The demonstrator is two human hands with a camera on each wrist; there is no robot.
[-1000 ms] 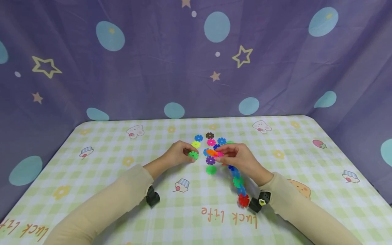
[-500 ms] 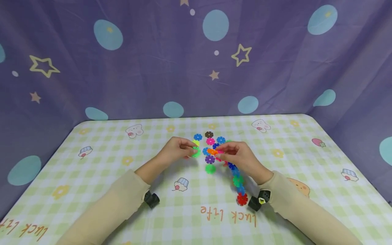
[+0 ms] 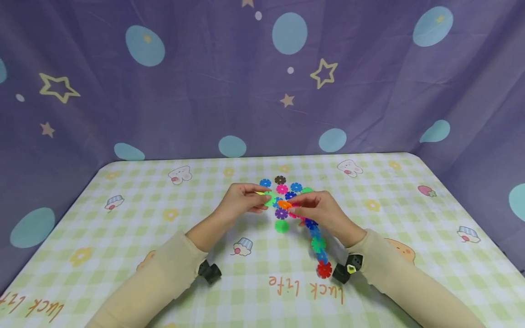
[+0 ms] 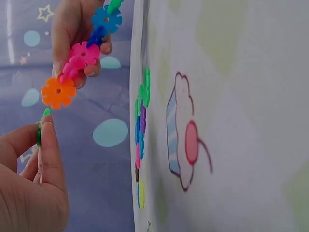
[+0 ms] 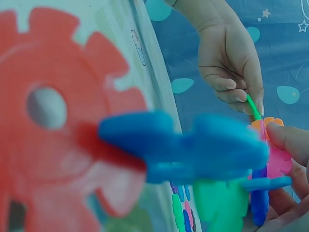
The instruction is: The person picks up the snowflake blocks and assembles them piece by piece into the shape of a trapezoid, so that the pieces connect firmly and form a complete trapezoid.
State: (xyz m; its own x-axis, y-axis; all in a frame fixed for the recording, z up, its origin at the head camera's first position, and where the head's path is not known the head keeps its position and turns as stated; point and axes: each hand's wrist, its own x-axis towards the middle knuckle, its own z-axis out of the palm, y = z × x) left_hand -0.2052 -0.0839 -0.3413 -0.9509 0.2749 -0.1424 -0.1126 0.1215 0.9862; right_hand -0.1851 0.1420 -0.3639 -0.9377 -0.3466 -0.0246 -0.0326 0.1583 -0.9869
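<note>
My right hand (image 3: 325, 212) pinches a chain of notched plastic discs (image 3: 317, 244) near its far end, thumb and fingers closed firmly on the pink part. The chain is over the middle of the table (image 3: 180, 246), its far end raised clear of the checked cloth. Its long axis slants: the orange disc (image 3: 284, 204) at the far end points left, toward my other hand, and from there the line runs under my right fingers and down toward me, ending in a red disc (image 3: 324, 269) beside my right wrist. My left hand (image 3: 243, 198) pinches a single green disc (image 3: 269, 198) between thumb and fingertips, its edge aimed at the orange disc, just beside it; I cannot tell whether they touch. My right fingers cover several links, so I cannot count them. From the right wrist, the red disc is blurred and cut off by the frame. My left hand partly hides a yellow disc (image 3: 260, 193) among the loose discs lying beyond.
</note>
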